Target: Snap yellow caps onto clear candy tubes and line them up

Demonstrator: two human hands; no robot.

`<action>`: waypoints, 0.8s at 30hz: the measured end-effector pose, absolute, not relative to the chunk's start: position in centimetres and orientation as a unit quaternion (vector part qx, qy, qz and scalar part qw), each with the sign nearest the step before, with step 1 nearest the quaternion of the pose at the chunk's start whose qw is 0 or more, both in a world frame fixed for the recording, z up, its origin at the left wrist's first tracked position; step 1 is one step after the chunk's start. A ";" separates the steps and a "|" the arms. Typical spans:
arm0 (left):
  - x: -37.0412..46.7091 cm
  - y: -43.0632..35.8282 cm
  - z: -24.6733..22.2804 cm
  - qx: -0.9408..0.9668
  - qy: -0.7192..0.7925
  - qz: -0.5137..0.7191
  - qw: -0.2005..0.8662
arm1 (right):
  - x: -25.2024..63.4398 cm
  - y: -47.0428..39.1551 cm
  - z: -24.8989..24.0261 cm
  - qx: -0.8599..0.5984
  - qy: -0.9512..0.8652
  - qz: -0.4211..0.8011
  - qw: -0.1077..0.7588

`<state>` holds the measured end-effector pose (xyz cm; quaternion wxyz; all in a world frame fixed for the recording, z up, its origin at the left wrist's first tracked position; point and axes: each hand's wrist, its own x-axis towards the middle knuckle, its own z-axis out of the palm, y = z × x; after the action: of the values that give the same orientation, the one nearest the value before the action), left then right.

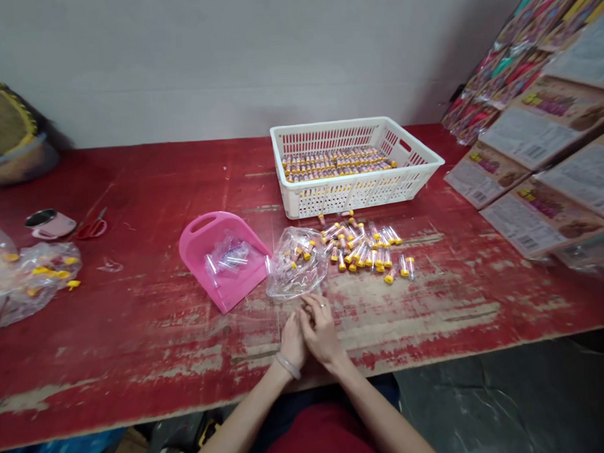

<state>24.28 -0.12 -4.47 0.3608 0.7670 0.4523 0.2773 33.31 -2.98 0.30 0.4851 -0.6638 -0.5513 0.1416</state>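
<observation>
My left hand (pixel 293 339), with a pale bracelet on its wrist, rests near the table's front edge. Against it lies my right hand (pixel 322 329), a ring on one finger. Both hands are closed and pressed together; whether anything is between the fingers is hidden. Just beyond the fingertips is a clear plastic bag (pixel 300 280) containing several small tubes with yellow caps. Right of the bag spreads a loose pile of yellow-capped clear tubes (pixel 366 250) with pinkish contents. On the left, a pink dustpan-like scoop (pixel 235 293) holds clear empty tubes (pixel 233 257) and plastic film.
A white slotted basket (pixel 355 196) with rows of capped tubes stands behind the pile. Stacked packaged boxes (pixel 551 209) rise at right. At left are a pink mug (pixel 56 227), red-handled scissors (pixel 92 227), bags of yellow pieces (pixel 46 271) and a basin (pixel 16 162).
</observation>
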 end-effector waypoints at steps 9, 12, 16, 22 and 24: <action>23.8 -1.2 -1.6 0.799 0.396 0.159 0.423 | 36.9 -6.8 -2.4 -0.667 -0.452 0.331 0.492; 23.6 -1.1 -1.2 0.781 0.404 0.174 0.443 | 41.1 -5.2 -2.7 -0.696 -0.353 0.288 0.556; 22.5 -0.7 -0.7 0.743 0.453 0.201 0.449 | 50.2 -1.2 -1.2 -0.758 -0.250 0.144 0.585; 20.7 -0.2 -0.2 0.683 0.487 0.238 0.489 | 57.7 3.3 1.2 -0.853 -0.282 0.118 0.422; 19.8 0.6 -0.2 0.673 0.499 0.259 0.480 | 57.6 3.2 1.0 -0.853 -0.295 0.109 0.417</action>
<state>19.84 0.57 -0.23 0.4800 0.6732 0.4992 0.2591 57.64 3.19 0.96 0.4170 -0.8529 -0.2947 0.1088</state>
